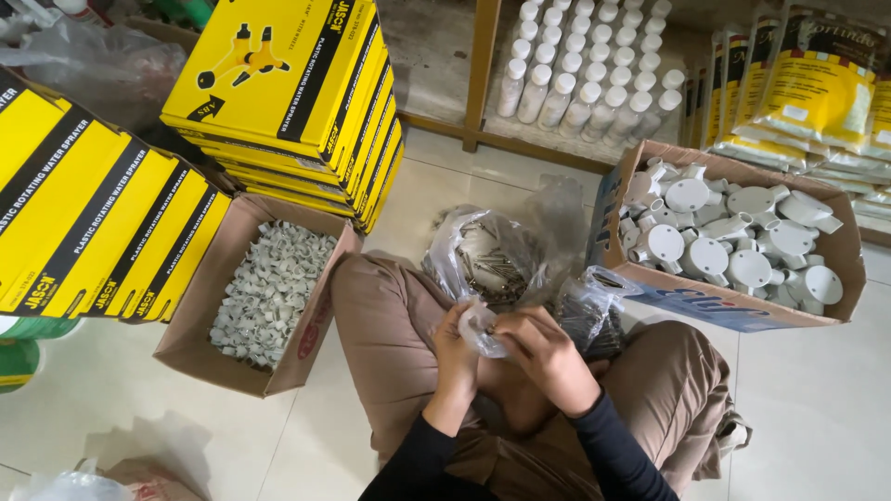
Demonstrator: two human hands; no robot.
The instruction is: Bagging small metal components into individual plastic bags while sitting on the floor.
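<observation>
1. A seated person in tan trousers works over the lap: the left hand (456,353) and right hand (548,357) are both curled shut, pinching a small clear plastic bag (483,332) between their fingertips; what it holds cannot be made out.
2. Just beyond the hands, a crinkled transparent sack of thin metal nails (492,255) slumps on the pale tiled floor (817,399), against the knees.
3. Beside the left knee sits an open brown cardboard box (200,320), its flaps up, filled with small grey plastic clips (269,289).
4. Near the right knee, a second open carton (840,255) holds smooth white round junction boxes (733,241), apparently plastic.
5. Glossy yellow flat cartons (288,93) stack squarely behind the clip box; more lean at the floor's left edge.
6. Open tile lies at the floor's near right corner and along its near left edge; between the boxes room is tight.
</observation>
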